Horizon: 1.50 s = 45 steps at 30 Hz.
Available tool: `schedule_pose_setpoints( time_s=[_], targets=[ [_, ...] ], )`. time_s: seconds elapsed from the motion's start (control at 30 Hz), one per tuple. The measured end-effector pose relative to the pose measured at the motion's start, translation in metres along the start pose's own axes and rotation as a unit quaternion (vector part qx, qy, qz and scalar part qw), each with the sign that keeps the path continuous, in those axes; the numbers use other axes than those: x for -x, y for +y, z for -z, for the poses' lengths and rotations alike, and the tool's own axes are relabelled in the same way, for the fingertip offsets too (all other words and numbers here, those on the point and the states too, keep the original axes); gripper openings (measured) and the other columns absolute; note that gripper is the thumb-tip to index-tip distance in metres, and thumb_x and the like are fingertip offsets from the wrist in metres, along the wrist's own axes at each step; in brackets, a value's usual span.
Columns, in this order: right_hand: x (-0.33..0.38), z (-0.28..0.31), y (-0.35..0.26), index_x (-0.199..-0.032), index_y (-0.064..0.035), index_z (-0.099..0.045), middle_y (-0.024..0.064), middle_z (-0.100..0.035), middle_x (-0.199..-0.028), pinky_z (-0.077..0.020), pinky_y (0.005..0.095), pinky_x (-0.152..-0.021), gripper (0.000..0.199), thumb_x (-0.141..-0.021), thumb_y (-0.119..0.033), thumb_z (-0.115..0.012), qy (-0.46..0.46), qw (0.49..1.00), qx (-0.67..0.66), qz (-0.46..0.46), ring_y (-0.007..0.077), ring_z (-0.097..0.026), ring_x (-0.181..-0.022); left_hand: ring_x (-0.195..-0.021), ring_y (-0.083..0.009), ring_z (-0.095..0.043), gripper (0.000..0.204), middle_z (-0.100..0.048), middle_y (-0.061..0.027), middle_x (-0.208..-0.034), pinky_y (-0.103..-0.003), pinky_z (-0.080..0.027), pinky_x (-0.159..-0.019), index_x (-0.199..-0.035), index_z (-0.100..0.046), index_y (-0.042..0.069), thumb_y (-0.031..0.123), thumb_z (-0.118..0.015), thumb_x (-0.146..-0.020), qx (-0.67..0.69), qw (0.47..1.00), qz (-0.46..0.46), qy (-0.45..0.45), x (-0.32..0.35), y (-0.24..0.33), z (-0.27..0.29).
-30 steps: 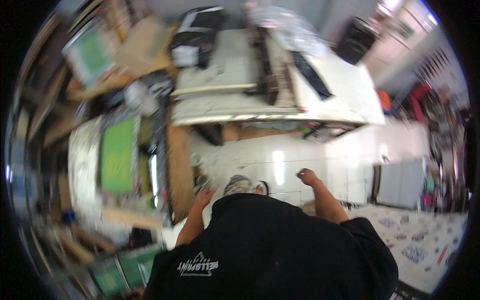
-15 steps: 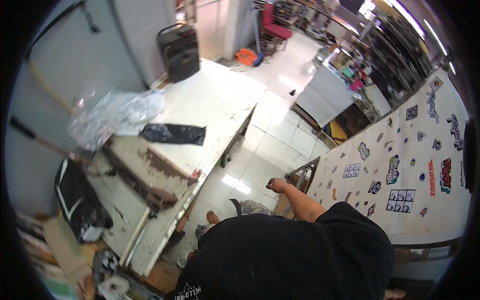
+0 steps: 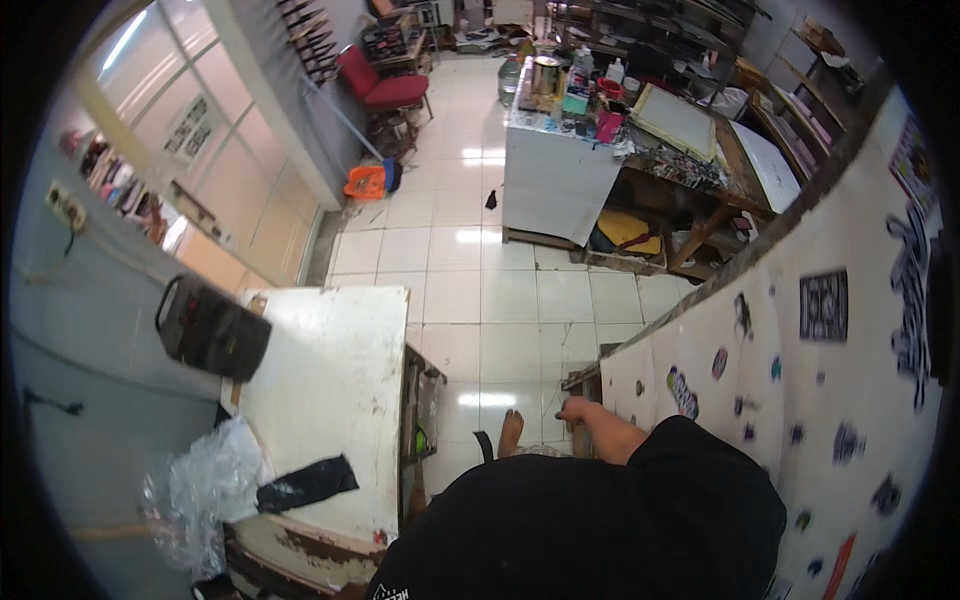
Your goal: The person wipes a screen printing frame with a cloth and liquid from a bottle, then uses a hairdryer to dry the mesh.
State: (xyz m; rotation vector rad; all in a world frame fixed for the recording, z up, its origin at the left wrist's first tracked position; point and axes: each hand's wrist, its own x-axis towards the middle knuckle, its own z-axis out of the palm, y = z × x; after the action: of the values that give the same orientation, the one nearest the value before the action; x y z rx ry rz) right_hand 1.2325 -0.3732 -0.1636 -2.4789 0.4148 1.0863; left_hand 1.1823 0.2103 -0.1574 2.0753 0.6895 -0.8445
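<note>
Right hand (image 3: 578, 410): at the near end of the long white table covered in printed patches of several colours (image 3: 800, 400), which runs along the right of the scene from near to far. The hand rests at the table's corner edge, touching or just beside a small dark wooden piece (image 3: 582, 380) fixed there. The fingers look curled over, but the hand is small in view and whether it clasps anything cannot be told.

Left hand: not in view, hidden below the black shirt (image 3: 600, 530) that fills the near foreground.

Bare foot (image 3: 511, 430): on the white tiled floor (image 3: 480, 300), just left of the right hand.

White worn worktop (image 3: 330, 400), near left: bears a crumpled clear plastic sheet (image 3: 205, 490) and a black plastic bag (image 3: 305, 485) at its near end; a black case with a handle (image 3: 210, 328) sits at its far left corner.

Far side: white cabinet crowded with pots and containers (image 3: 560, 170), red chair (image 3: 385, 85), orange object on the floor (image 3: 365, 183).

Handling note: if the hand is steadying against the table corner, a flat, firm palm on the edge seems better than fingertips alone, with the printed patches left untouched.
</note>
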Motion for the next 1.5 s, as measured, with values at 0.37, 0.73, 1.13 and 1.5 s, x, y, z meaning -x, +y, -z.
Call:
schedule_pose_setpoints(
  time_s=[0.37, 0.73, 1.13, 1.5],
  targets=[
    [-0.138, 0.197, -0.018, -0.116, -0.0039, -0.07, 0.0198, -0.07, -0.116, -0.0509, 0.045, -0.098, 0.048, -0.09, -0.044, -0.064, 0.168, 0.967, -0.176, 0.075, 0.0377, -0.065, -0.111, -0.09, -0.0277, -0.064, 0.069, -0.069, -0.015, -0.109, -0.035, -0.051, -0.084, -0.136, -0.056, 0.003, 0.061, -0.04, -0.102, 0.147, 0.976, -0.019, -0.159, -0.115, 0.309, -0.023],
    [-0.217, 0.283, 0.094, -0.114, -0.0045, -0.073, 0.019, -0.068, -0.123, -0.0507, 0.0471, -0.099, 0.05, -0.089, -0.047, -0.063, -0.09, 0.987, -0.01, -0.135, 0.0356, -0.064, -0.115, -0.103, -0.0259, -0.064, 0.066, -0.07, -0.0181, -0.106, -0.036, -0.048, -0.094, -0.117, -0.065, -0.005, 0.056, -0.045, -0.103, -0.04, 0.939, -0.313, -0.139, -0.288, 0.661, -0.066],
    [-0.488, 0.578, -0.064, -0.11, -0.0052, -0.073, 0.021, -0.071, -0.112, -0.0512, 0.0462, -0.095, 0.047, -0.089, -0.046, -0.064, 0.118, 0.987, -0.094, 0.051, 0.0383, -0.066, -0.106, -0.099, -0.0239, -0.065, 0.062, -0.069, -0.0137, -0.112, -0.036, -0.051, -0.083, -0.124, -0.063, 0.002, 0.059, -0.052, -0.099, 0.077, 0.97, -0.199, -0.115, -0.431, 0.924, 0.047],
    [-0.746, 0.816, -0.17, -0.109, -0.0052, -0.075, 0.0191, -0.072, -0.111, -0.0514, 0.0445, -0.096, 0.046, -0.09, -0.045, -0.064, 0.058, 0.986, -0.129, 0.088, 0.0366, -0.067, -0.107, -0.092, -0.0242, -0.067, 0.057, -0.073, -0.0149, -0.1, -0.037, -0.053, -0.085, -0.113, -0.07, -0.002, 0.052, -0.054, -0.1, -0.286, 0.946, -0.149, -0.019, -0.627, 0.932, 0.108]
  ],
)
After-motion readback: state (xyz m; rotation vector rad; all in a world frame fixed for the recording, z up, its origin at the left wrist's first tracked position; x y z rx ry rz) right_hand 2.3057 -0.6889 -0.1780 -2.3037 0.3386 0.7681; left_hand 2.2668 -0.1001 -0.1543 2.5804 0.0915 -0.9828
